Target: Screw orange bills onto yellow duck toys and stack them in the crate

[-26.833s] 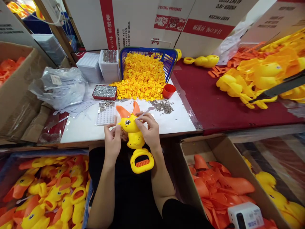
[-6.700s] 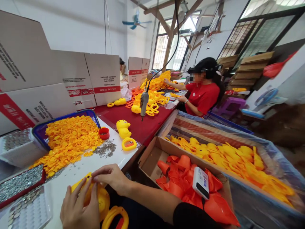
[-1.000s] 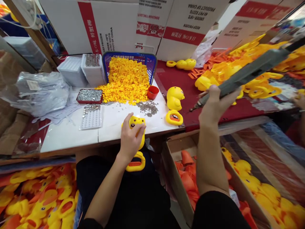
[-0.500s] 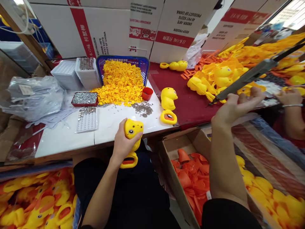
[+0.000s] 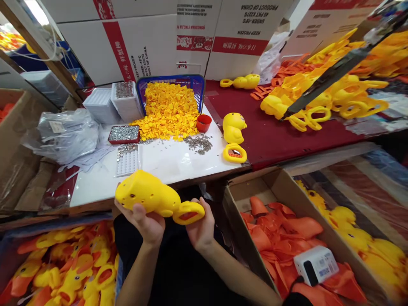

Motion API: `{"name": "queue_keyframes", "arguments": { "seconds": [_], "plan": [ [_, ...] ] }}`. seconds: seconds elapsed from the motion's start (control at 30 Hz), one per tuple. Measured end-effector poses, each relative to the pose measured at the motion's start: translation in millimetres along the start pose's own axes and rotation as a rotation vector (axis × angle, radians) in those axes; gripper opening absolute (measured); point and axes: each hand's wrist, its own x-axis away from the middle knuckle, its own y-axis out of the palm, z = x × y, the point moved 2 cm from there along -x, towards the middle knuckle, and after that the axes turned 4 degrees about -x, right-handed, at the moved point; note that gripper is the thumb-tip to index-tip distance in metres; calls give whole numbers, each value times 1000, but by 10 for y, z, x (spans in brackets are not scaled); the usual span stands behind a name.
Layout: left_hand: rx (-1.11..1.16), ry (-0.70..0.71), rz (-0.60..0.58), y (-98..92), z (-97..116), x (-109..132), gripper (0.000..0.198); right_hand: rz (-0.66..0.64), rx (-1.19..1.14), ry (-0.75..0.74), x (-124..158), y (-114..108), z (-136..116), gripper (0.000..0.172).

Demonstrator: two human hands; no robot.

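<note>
Yellow toy (image 5: 161,197), head (image 5: 129,191) in left hand (image 5: 146,223), handle (image 5: 188,205) in right hand (image 5: 204,227)

Wide-angle head view. I receive bright, diffuse light across the frame, with one blown-out patch at upper left. The white tabletop (image 5: 168,160) carries pale glare near the centre, and the yellow toy (image 5: 156,193) shows soft highlights. Shadow gathers below the table edge; at lower centre the black clothing (image 5: 178,272) loses detail. Towards the corners I find shapes stretched and softened.
</note>
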Motion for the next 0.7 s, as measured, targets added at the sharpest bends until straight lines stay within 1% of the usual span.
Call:
{"name": "queue_keyframes", "arguments": {
  "seconds": [0.07,0.13,0.2,0.27,0.37,0.47,0.63,0.7],
  "plan": [
    [9,39,47,-92,-7,23,67,-5,-52,-23,-33,52,129,57],
    [-18,73,72,-198,-37,50,67,-9,-49,3,-82,78,230,61],
    [-42,97,97,-305,-62,65,67,-15,-28,61,-124,80,311,60],
    [-22,116,146,-401,-58,56,66,-36,0,118,-147,76,382,56],
    [-34,112,194,-505,-9,4,60,-83,58,179,-150,90,479,52],
    [-128,99,228,-596,42,-61,55,-120,94,224,-151,150,580,55],
    [-25,101,339,-828,34,-189,52,-213,160,303,-136,264,834,54],
    [-38,85,356,-961,3,-255,49,-280,256,297,-129,273,947,58]
  ]
}}
